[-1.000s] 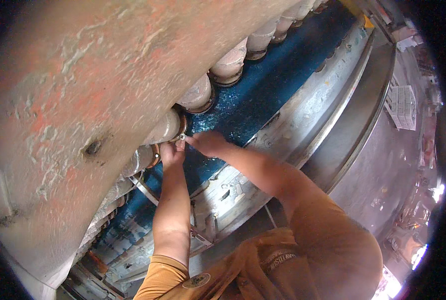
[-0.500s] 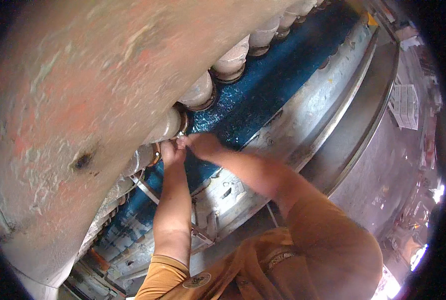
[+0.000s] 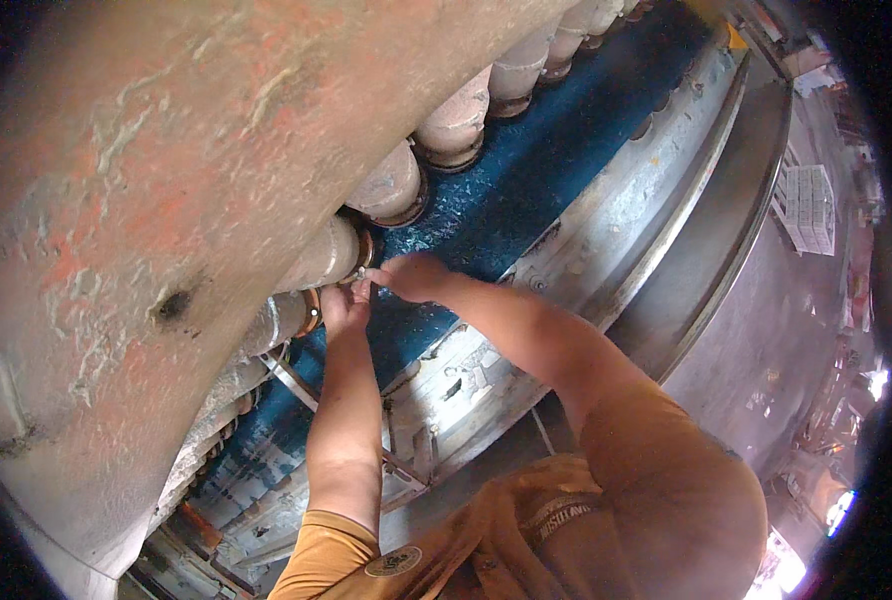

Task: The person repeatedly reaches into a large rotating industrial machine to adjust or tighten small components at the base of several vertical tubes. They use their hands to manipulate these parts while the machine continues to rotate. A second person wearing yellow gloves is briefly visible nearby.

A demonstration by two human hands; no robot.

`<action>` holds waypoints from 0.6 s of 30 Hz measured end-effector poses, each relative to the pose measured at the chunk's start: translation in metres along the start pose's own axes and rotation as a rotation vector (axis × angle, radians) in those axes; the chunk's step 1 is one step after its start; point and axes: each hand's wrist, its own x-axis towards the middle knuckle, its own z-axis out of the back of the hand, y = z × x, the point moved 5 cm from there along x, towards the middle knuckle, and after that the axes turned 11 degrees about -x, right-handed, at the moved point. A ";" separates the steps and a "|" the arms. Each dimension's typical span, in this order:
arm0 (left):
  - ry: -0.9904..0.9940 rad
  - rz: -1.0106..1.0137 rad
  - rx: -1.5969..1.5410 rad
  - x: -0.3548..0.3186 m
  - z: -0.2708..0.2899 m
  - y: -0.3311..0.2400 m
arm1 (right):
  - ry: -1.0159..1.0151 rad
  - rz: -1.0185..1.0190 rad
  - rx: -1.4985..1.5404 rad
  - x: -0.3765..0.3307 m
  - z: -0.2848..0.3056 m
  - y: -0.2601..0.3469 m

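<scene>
My left hand (image 3: 344, 308) and my right hand (image 3: 409, 277) meet at the lower edge of a pale, dusty pipe stub (image 3: 328, 256). A brownish metal band (image 3: 367, 246) rings the stub's end. The right thumb and fingers pinch a small shiny metal piece (image 3: 362, 273) beside the band. Just below it, my left fingers are closed; what they hold, if anything, is hidden. Beside the left hand, another pipe stub (image 3: 284, 318) has an orange-brown band (image 3: 313, 311) with a bright spot on it. Behind the hands lies a dark blue, glossy surface (image 3: 506, 190).
A large curved, rough brown-and-reddish body (image 3: 196, 140) fills the upper left. More pipe stubs (image 3: 453, 122) line its edge. A worn metal ledge (image 3: 606, 235) and a curved rail run along the right. A thin metal bar (image 3: 291, 381) crosses near my left forearm. A white slatted crate (image 3: 807, 208) stands far right.
My right hand and forearm have shifted slightly, and the hand looks sharper. The view has moved a little. Both hands stay at the same pipe stub.
</scene>
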 end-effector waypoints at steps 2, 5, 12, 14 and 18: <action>0.097 0.022 -0.010 -0.001 -0.004 0.000 | 0.071 0.045 -0.114 0.009 0.016 0.001; 0.127 -0.017 -0.055 -0.005 -0.013 0.003 | 0.080 0.060 -0.055 0.012 0.029 -0.004; 0.152 -0.033 -0.037 0.006 0.003 0.000 | -0.091 0.131 -0.116 0.010 0.013 -0.001; 0.109 -0.051 -0.022 0.002 -0.003 0.003 | -0.195 0.218 -0.215 0.012 0.004 -0.007; 0.022 -0.057 0.025 -0.005 -0.004 0.003 | -0.188 0.223 -0.227 0.015 -0.012 -0.007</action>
